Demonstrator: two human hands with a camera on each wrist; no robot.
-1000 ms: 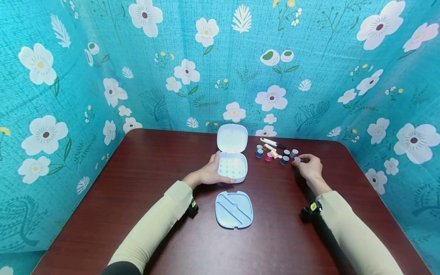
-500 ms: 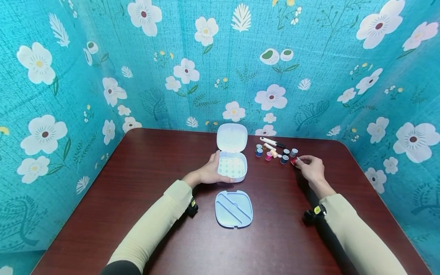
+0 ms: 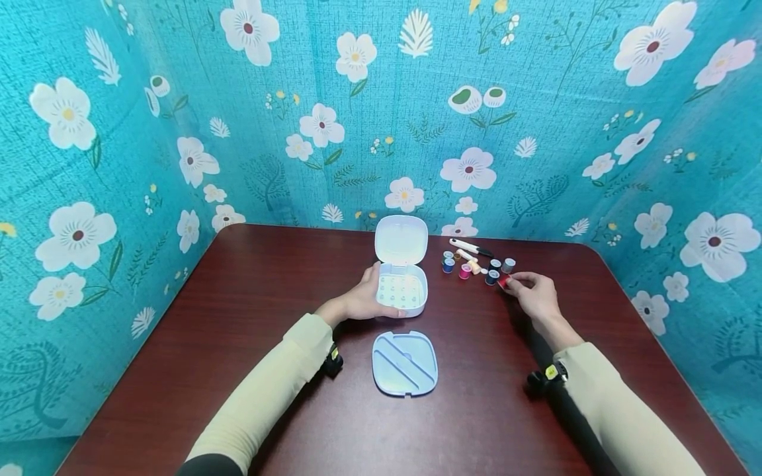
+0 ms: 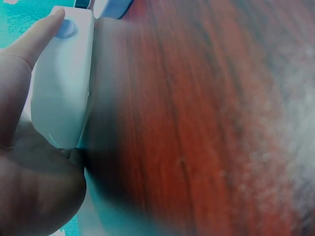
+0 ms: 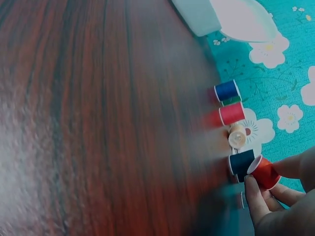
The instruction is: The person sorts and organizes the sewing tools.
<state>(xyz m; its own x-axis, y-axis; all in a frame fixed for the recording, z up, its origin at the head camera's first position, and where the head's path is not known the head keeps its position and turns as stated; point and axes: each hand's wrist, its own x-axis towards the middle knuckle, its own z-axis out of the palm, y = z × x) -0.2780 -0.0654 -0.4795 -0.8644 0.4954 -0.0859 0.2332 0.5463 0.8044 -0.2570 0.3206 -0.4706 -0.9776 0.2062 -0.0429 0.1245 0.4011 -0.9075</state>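
Note:
A small white plastic box (image 3: 421, 307) stands on the table with its hinged lid (image 3: 401, 239) raised; several little pegs dot its inside floor. My left hand (image 3: 360, 303) grips the box at its left side, the thumb lying along the front wall (image 4: 64, 83). Further right, my right hand (image 3: 538, 299) pinches a red thread spool (image 5: 265, 174) between thumb and fingers, tilted. In the right wrist view the red spool overlaps a dark spool (image 5: 241, 163). A pink spool (image 3: 465, 271) and a blue spool (image 3: 448, 266) stand between box and right hand.
A light blue divided tray (image 3: 405, 363) lies in front of the box. Behind the spools is a white-and-black slim tool (image 3: 471, 247). A grey spool (image 3: 508, 266) and a beige spool (image 5: 236, 136) are in the cluster. Floral cloth (image 3: 321, 125) hangs behind the table.
The red spool in my right hand has tipped over and shifted slightly left, toward the dark spools. My left hand stays on the box.

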